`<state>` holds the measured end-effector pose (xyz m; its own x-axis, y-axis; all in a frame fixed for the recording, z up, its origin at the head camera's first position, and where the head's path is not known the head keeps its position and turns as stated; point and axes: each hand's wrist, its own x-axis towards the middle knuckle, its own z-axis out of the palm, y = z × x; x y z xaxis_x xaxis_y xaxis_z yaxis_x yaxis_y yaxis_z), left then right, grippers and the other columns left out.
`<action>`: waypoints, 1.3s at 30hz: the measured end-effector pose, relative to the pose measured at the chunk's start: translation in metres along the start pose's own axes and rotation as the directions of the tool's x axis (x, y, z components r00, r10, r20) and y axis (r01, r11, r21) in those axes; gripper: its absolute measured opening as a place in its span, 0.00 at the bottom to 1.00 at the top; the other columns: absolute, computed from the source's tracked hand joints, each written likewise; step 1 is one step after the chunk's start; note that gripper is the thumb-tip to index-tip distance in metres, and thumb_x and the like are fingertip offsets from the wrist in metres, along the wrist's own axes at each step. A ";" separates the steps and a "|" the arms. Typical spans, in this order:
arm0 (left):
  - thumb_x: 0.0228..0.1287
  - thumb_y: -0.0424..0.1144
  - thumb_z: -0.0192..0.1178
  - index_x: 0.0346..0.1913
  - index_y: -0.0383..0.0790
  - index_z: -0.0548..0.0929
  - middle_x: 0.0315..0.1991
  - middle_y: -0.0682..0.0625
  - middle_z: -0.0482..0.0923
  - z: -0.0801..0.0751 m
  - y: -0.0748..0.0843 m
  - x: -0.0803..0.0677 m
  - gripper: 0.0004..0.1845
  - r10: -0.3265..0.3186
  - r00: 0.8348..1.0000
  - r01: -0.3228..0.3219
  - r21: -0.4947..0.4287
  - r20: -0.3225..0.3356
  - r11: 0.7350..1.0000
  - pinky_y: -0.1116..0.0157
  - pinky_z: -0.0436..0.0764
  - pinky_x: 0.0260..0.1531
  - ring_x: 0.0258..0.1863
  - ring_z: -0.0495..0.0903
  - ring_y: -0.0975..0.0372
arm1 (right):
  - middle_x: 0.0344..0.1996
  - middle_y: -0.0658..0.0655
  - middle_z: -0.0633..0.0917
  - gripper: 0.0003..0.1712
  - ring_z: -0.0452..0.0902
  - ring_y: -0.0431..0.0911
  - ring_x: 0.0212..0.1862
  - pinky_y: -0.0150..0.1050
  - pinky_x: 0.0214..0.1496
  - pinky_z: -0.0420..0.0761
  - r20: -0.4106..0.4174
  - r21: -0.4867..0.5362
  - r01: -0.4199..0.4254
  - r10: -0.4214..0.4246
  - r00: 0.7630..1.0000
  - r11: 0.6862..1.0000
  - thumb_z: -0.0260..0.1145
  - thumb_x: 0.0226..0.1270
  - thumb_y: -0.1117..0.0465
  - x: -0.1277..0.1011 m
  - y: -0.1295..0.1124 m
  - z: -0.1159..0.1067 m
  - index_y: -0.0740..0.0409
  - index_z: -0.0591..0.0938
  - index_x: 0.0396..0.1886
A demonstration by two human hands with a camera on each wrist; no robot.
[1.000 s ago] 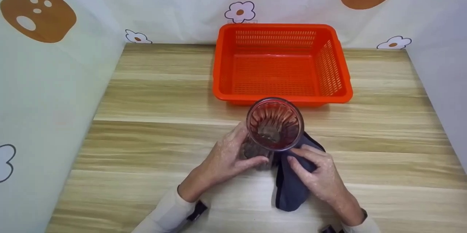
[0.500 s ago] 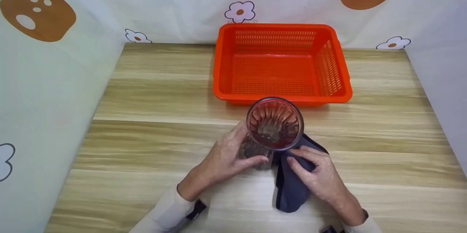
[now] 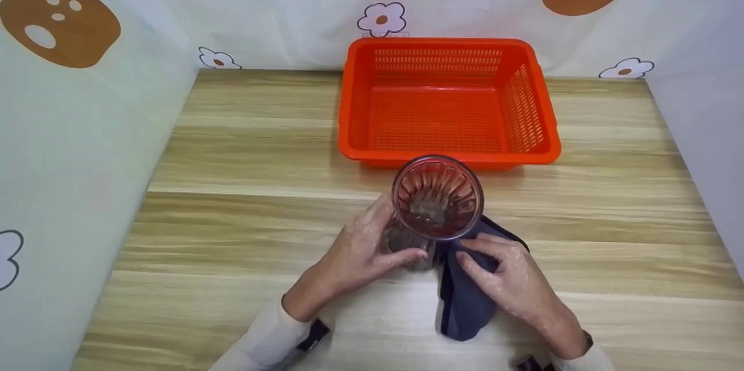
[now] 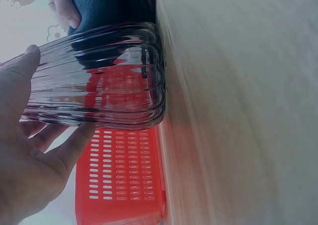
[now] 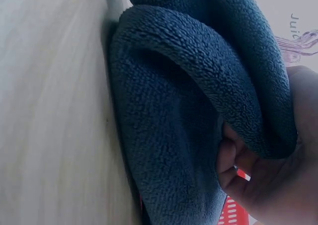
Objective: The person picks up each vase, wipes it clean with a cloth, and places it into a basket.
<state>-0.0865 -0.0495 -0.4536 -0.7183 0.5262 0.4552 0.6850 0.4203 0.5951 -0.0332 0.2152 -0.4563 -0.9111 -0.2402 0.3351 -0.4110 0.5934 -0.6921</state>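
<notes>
Glass: a tall clear ribbed drinking glass [image 3: 437, 199], fluted walls, upright on the pale wooden table [image 3: 244, 173], mouth up, long axis vertical, just before the orange perforated plastic basket [image 3: 447, 100].
Cloth: a dark blue fleecy cloth [image 3: 465, 301], soft nap, folded, lying against the glass's right side.
Left hand [image 3: 360, 252]: fingers curled round the glass's lower wall.
Right hand [image 3: 511, 281]: fingers pinching a fold of the cloth.

Orange slotted basket [image 3: 449, 100] on wooden table [image 3: 244, 161], patterned white backdrop [image 3: 232, 4] behind
</notes>
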 end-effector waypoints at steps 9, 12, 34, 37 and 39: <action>0.60 0.60 0.71 0.75 0.40 0.63 0.68 0.48 0.71 -0.001 0.002 0.000 0.47 0.001 1.000 -0.001 0.012 -0.003 1.000 0.57 0.74 0.63 0.64 0.73 0.57 | 0.41 0.49 0.89 0.10 0.84 0.42 0.46 0.48 0.50 0.83 0.069 -0.143 -0.085 0.096 0.993 0.986 0.77 0.59 0.62 0.001 -0.002 -0.001 0.54 0.92 0.41; 0.60 0.60 0.71 0.75 0.41 0.64 0.66 0.48 0.72 -0.001 0.003 0.001 0.46 -0.005 1.000 0.005 0.005 0.001 1.000 0.57 0.76 0.61 0.63 0.75 0.57 | 0.41 0.50 0.89 0.10 0.85 0.44 0.46 0.49 0.51 0.83 0.071 -0.171 -0.086 0.099 0.993 0.982 0.77 0.60 0.61 0.000 -0.002 -0.001 0.54 0.92 0.42; 0.63 0.43 0.71 0.80 0.42 0.55 0.74 0.48 0.65 -0.015 0.006 0.009 0.48 -0.019 0.991 0.040 -0.157 0.133 0.987 0.57 0.66 0.69 0.70 0.67 0.60 | 0.35 0.52 0.88 0.18 0.82 0.41 0.36 0.25 0.42 0.77 -0.246 0.134 0.084 -0.049 0.968 0.987 0.74 0.52 0.81 -0.001 -0.019 -0.011 0.63 0.90 0.42; 0.63 0.43 0.72 0.80 0.42 0.54 0.75 0.47 0.64 -0.016 0.006 0.009 0.49 -0.017 0.991 0.037 -0.152 0.131 0.988 0.57 0.66 0.69 0.71 0.66 0.58 | 0.31 0.55 0.85 0.19 0.79 0.40 0.33 0.26 0.37 0.77 -0.317 0.185 0.158 -0.094 0.944 0.970 0.72 0.48 0.84 0.000 -0.026 -0.012 0.68 0.89 0.41; 0.63 0.45 0.73 0.80 0.42 0.54 0.74 0.46 0.65 -0.016 0.007 0.008 0.49 -0.020 0.992 0.038 -0.141 0.127 0.989 0.58 0.67 0.68 0.71 0.66 0.58 | 0.29 0.56 0.83 0.18 0.76 0.39 0.30 0.26 0.33 0.75 -0.342 0.199 0.197 -0.121 0.932 0.960 0.71 0.48 0.85 0.001 -0.029 -0.012 0.70 0.88 0.41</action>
<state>-0.0897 -0.0536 -0.4353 -0.7102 0.6077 0.3553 0.6334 0.3314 0.6993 -0.0222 0.2069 -0.4282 -0.7882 -0.0329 0.6145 -0.5809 0.3695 -0.7253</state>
